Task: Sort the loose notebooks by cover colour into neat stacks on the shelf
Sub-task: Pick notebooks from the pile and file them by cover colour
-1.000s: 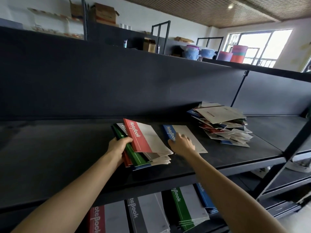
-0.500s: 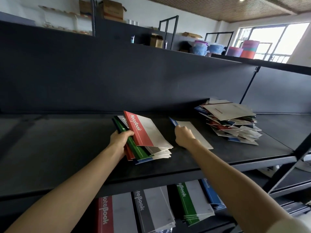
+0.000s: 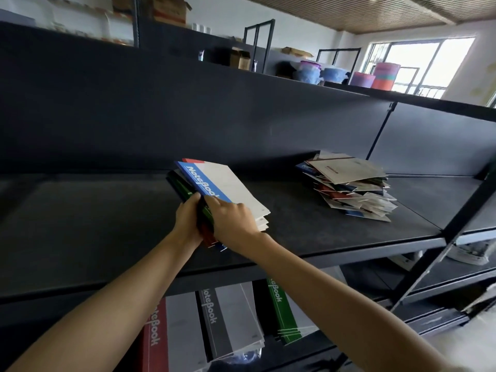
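Note:
A blue-spined notebook (image 3: 214, 183) lies on top of a mixed bundle of notebooks (image 3: 185, 189) on the black shelf (image 3: 107, 224). Green, red and blue spines show in the bundle below it. My left hand (image 3: 188, 221) grips the bundle's near spine edge. My right hand (image 3: 232, 221) rests on the blue notebook's near end, fingers over its cover. A loose, messy pile of notebooks (image 3: 349, 189) sits on the shelf to the right, a beige cover on top.
On the shelf below stand sorted stacks: red (image 3: 153, 334), grey (image 3: 228, 318) and green (image 3: 279, 310) notebooks. A black back panel (image 3: 188, 116) closes the shelf behind. A black upright post (image 3: 440, 253) stands at the right front. Boxes and plastic tubs sit on top.
My right hand carried the blue notebook left from its spot on the shelf and laid it on top of the bundle, covering the red one. My left hand kept its grip.

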Demonstrator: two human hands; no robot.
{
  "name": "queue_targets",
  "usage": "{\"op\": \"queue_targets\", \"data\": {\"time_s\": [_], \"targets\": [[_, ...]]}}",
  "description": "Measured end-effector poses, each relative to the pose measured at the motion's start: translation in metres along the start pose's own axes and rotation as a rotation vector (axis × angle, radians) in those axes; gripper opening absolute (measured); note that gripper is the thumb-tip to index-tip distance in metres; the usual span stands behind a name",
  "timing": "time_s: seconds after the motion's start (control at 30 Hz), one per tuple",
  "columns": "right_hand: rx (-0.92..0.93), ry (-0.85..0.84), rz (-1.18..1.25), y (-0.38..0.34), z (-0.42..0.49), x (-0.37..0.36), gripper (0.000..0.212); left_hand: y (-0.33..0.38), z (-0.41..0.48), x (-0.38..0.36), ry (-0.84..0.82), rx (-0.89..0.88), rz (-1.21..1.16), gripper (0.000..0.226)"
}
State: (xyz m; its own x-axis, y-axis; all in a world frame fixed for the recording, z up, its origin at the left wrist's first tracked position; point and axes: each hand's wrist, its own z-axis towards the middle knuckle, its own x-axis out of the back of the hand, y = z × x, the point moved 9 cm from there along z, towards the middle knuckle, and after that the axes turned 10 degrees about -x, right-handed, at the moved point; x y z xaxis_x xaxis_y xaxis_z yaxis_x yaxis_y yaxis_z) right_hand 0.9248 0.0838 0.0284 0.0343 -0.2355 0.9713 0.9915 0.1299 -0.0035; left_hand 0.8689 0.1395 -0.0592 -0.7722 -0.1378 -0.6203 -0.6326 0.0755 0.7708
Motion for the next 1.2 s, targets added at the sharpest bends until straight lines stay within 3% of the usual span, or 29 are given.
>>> {"op": "queue_targets", "data": {"time_s": [0.13, 0.2, 0.33, 0.4, 0.47, 0.6, 0.9, 1.2], "targets": [[-0.019, -0.037, 0.102, 0.01, -0.003, -0.002, 0.04, 0.005, -0.01, -0.001, -0.007, -0.038, 0.07, 0.037], [-0.087, -0.067, 0.294, 0.027, 0.0, -0.003, 0.037, 0.005, -0.01, 0.002, -0.012, -0.058, 0.122, 0.034], [-0.474, -0.087, 0.509, 0.103, 0.012, -0.016, 0.042, 0.004, -0.019, 0.002, -0.012, -0.032, 0.156, 0.033], [-0.657, -0.216, 0.669, 0.133, 0.009, -0.033, 0.045, 0.005, -0.026, 0.002, -0.018, -0.035, 0.189, 0.035], [-0.718, -0.36, 0.881, 0.14, 0.004, -0.048, 0.049, 0.009, -0.034, -0.002, -0.031, -0.064, 0.221, 0.037], [-0.661, -0.352, 0.986, 0.134, 0.0, -0.046, 0.034, 0.009, -0.058, -0.017, -0.001, -0.09, 0.199, 0.037], [-0.567, -0.288, 1.138, 0.174, -0.061, -0.038, 0.029, -0.042, -0.134, -0.042, 0.067, -0.029, 0.193, 0.038], [-0.554, -0.38, 1.137, 0.171, -0.144, -0.077, 0.017, -0.093, -0.231, 0.004, 0.335, -0.053, 0.224, 0.042]]}}
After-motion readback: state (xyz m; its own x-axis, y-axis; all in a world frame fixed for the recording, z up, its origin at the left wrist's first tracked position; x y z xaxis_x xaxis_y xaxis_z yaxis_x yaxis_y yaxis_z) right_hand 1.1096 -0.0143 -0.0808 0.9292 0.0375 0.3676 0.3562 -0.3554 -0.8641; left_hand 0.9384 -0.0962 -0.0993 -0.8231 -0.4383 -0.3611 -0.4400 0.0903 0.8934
